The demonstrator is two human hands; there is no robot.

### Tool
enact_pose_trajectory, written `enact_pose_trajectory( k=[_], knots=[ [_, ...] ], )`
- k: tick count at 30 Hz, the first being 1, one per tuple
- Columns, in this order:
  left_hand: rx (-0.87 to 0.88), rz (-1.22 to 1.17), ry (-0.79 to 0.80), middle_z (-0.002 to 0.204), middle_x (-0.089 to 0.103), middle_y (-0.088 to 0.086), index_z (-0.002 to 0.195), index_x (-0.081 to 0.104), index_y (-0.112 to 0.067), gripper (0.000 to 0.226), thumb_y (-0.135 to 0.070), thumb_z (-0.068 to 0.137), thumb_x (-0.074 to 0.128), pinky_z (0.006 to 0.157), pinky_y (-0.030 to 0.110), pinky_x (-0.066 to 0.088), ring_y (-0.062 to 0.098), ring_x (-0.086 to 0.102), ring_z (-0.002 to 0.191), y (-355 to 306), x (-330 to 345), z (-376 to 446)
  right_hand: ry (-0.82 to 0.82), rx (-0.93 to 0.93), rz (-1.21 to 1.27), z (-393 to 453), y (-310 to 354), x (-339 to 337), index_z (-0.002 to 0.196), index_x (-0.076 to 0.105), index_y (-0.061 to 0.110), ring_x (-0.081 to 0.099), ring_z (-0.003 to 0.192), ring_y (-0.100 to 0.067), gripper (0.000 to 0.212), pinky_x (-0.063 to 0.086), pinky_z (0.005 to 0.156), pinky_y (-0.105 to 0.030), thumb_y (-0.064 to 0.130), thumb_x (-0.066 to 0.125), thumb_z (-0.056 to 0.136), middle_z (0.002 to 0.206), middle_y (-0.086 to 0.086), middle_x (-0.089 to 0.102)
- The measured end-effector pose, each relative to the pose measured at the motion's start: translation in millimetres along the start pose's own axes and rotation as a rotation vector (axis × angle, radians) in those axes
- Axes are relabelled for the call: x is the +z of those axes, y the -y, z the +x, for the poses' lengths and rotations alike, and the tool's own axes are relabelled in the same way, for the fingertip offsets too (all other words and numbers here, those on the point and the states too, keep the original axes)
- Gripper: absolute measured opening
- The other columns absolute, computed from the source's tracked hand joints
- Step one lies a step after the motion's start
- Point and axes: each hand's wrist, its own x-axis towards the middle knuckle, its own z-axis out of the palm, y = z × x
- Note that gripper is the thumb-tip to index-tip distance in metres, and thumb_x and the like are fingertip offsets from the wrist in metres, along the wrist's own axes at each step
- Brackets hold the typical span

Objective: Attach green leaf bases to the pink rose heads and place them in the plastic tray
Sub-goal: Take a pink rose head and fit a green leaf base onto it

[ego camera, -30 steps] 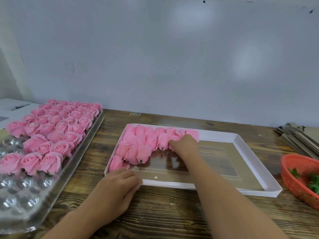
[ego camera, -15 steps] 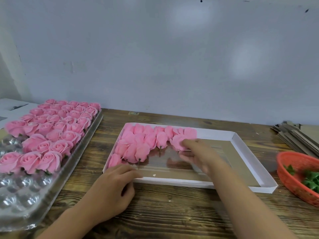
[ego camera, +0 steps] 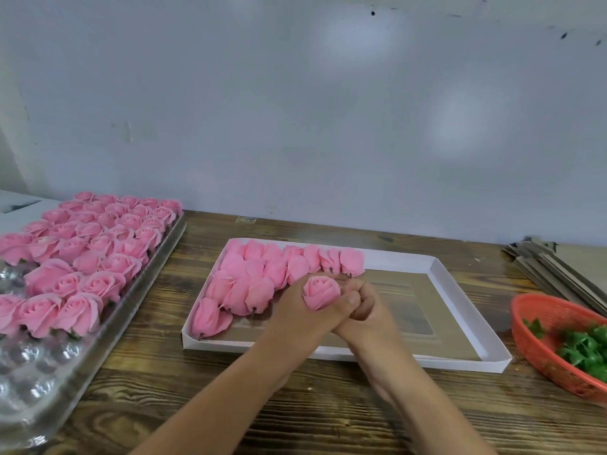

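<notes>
Change: a soft pink rose head [ego camera: 317,293], lifted from the shallow white cardboard box [ego camera: 460,310], now sits upright between both hands.
Left hand [ego camera: 297,311]: fingers curled around it.
Right hand [ego camera: 368,310]: curled beneath; contents possibly nothing, hidden.
Meaning: leaf base from the orange basket [ego camera: 538,349] next, then the clear plastic tray [ego camera: 29,389].

The wooden desk [ego camera: 328,418] carries a clear plastic tray [ego camera: 39,382] at left, a white cardboard tray [ego camera: 460,290] mid-desk, an orange basket [ego camera: 545,366] and stacked cardboard [ego camera: 558,267] at right.

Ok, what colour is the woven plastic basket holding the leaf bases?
Orange-red plastic basket, at the table's right edge in the head view.
</notes>
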Motion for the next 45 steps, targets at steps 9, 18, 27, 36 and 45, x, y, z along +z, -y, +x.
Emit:
enact_pose_trajectory(
  k=[9,18,27,36,45],
  knots=[
    [-0.034,-0.112,-0.123,0.085,0.078,0.002,0.09,0.077,-0.035,0.013,-0.029,0.079,0.075,0.074,0.023,0.057,0.015,0.073,0.083,8.3,2.9,1.5,0.012,0.072,0.14,-5.8,-12.8,9.2,0.112,0.057,-0.015,0.062,0.106,-0.045,0.035,0.042,0.106,-0.059,-0.012,0.068,0.079,0.113,-0.038,0.062],
    [-0.001,-0.212,-0.15,0.096,0.078,0.005,0.097,0.078,-0.03,0.031,-0.049,0.074,0.075,0.075,0.027,0.059,0.018,0.074,0.091,16.0,-3.6,-3.7,0.141,0.148,0.261,-10.7,-5.0,11.6,0.117,0.066,0.003,0.069,0.106,-0.03,0.046,0.058,0.086,-0.035,0.012,0.075,0.073,0.115,-0.019,0.071],
    [-0.057,-0.225,-0.083,0.108,0.076,0.002,0.099,0.079,-0.025,0.026,-0.039,0.082,0.066,0.082,0.023,0.056,0.014,0.07,0.107,15.4,-2.5,-3.9,0.225,0.296,0.384,-8.6,-2.2,9.2,0.114,0.07,0.002,0.06,0.075,-0.015,0.035,0.048,0.064,-0.023,0.011,0.068,0.08,0.096,-0.016,0.065],
    [-0.078,-0.214,-0.17,0.093,0.078,0.004,0.085,0.079,-0.025,0.026,-0.048,0.083,0.067,0.072,0.037,0.061,0.018,0.074,0.086,15.8,-3.8,-3.7,0.248,0.374,0.398,-9.8,-2.1,12.8,0.113,0.064,0.001,0.064,0.075,-0.021,0.036,0.055,0.067,-0.027,0.02,0.069,0.083,0.091,-0.017,0.066],
    [-0.058,-0.253,-0.152,0.071,0.073,0.0,0.08,0.077,-0.017,0.037,-0.053,0.087,0.07,0.038,0.021,0.041,0.01,0.052,0.042,9.9,-2.8,-6.1,0.269,0.445,0.396,-12.0,-2.2,14.3,0.095,0.068,0.002,0.057,0.057,-0.017,0.032,0.048,0.053,-0.023,0.032,0.06,0.093,0.073,-0.014,0.06]
  ],
)
